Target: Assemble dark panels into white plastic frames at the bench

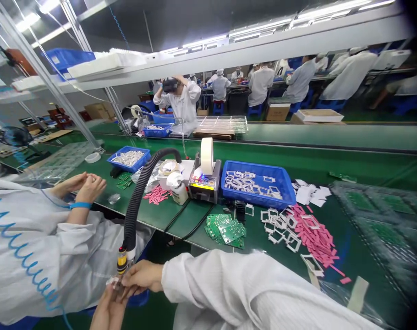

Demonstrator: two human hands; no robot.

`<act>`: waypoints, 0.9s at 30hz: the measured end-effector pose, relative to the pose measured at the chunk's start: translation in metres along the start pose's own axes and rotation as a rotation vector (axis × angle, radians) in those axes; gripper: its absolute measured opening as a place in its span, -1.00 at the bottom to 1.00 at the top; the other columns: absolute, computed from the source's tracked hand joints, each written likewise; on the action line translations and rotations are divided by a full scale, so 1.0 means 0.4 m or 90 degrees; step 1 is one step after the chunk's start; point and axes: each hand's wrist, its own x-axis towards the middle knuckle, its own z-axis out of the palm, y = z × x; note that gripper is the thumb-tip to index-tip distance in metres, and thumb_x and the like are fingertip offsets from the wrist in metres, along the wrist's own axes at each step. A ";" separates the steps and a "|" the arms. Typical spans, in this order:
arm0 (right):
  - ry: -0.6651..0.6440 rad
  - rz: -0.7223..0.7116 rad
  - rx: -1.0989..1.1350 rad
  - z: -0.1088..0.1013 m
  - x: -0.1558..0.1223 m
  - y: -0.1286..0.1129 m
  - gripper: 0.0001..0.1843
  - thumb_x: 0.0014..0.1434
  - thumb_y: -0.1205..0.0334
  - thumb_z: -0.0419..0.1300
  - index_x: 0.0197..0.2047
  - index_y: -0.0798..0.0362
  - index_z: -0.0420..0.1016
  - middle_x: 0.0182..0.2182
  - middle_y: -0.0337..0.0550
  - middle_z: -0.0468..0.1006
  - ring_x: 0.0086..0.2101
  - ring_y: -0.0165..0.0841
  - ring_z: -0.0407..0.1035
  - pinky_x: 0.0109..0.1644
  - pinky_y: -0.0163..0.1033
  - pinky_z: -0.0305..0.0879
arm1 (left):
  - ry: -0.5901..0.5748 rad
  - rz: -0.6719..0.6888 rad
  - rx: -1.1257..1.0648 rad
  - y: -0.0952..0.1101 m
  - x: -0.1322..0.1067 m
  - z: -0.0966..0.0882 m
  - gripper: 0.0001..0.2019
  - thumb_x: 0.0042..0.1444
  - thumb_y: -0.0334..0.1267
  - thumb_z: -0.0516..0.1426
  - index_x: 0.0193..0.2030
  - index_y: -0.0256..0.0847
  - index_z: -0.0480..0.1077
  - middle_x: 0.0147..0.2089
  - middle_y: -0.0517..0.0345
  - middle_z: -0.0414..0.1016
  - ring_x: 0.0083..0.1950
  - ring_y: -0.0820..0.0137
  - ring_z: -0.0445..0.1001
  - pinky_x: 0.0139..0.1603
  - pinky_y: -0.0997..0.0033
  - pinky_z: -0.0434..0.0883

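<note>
Low in the head view, my left hand [109,308] and my right hand [141,276] meet just below the end of a black corrugated hose [139,195]. A small whitish piece [112,280] shows at the fingertips of my left hand, which are closed on it. The fingers of my right hand are bent and pressed together at the same spot; what they pinch is hidden. A yellow and black fitting with a red top [122,260] sits at the hose end, right beside my right fingers.
Green circuit boards [229,229], white frames [280,227] and pink strips [315,236] lie on the green bench. A blue tray [289,195] of frames stands behind, beside a tape dispenser [205,183]. At left, a co-worker's hands [86,187] are close together.
</note>
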 end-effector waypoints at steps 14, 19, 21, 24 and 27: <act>0.403 -0.414 -0.200 -0.217 -0.576 0.036 -0.81 0.17 0.33 0.13 -0.24 0.00 0.58 -0.39 -0.20 0.57 -0.35 -0.39 0.35 -0.20 -0.23 0.24 | -0.496 -0.242 -0.131 -0.208 -0.204 0.325 -0.79 0.10 -0.21 0.15 -0.17 -0.20 0.53 -0.08 0.03 0.59 -0.10 0.41 0.54 -0.04 0.50 0.42; 0.549 -0.438 -0.237 -0.220 -0.649 0.096 -0.79 0.21 0.36 0.07 -0.29 -0.02 0.53 -0.43 -0.20 0.49 -0.33 -0.37 0.31 -0.23 -0.21 0.24 | -0.633 -0.296 -0.007 -0.185 -0.315 0.479 -0.64 -0.26 -0.05 0.35 -0.36 -0.28 0.56 -0.04 -0.09 0.53 0.05 0.10 0.44 0.18 0.09 0.26; 0.559 -0.433 -0.224 -0.221 -0.661 0.108 -0.79 0.21 0.37 0.07 -0.29 -0.03 0.52 -0.43 -0.21 0.47 -0.33 -0.38 0.31 -0.24 -0.22 0.25 | -0.656 -0.289 0.020 -0.187 -0.327 0.512 -0.66 -0.27 -0.05 0.35 -0.38 -0.26 0.56 -0.09 -0.05 0.53 0.06 0.10 0.43 0.20 0.04 0.21; 0.582 -0.439 -0.221 -0.229 -0.676 0.120 -0.78 0.21 0.39 0.07 -0.24 -0.05 0.51 -0.41 -0.22 0.46 -0.31 -0.38 0.33 -0.25 -0.23 0.28 | -0.661 -0.265 0.040 -0.203 -0.333 0.540 -0.67 -0.23 -0.04 0.33 -0.36 -0.22 0.57 -0.12 0.01 0.51 0.01 0.16 0.45 0.22 0.01 0.18; 0.705 -0.488 -0.291 -0.237 -0.688 0.132 -0.81 0.15 0.41 0.13 -0.20 -0.02 0.45 -0.36 -0.20 0.43 -0.30 -0.36 0.33 -0.23 -0.20 0.28 | -0.660 -0.241 0.058 -0.215 -0.339 0.557 -0.67 -0.22 -0.03 0.32 -0.34 -0.19 0.57 -0.04 -0.01 0.48 0.03 0.14 0.43 0.22 -0.01 0.19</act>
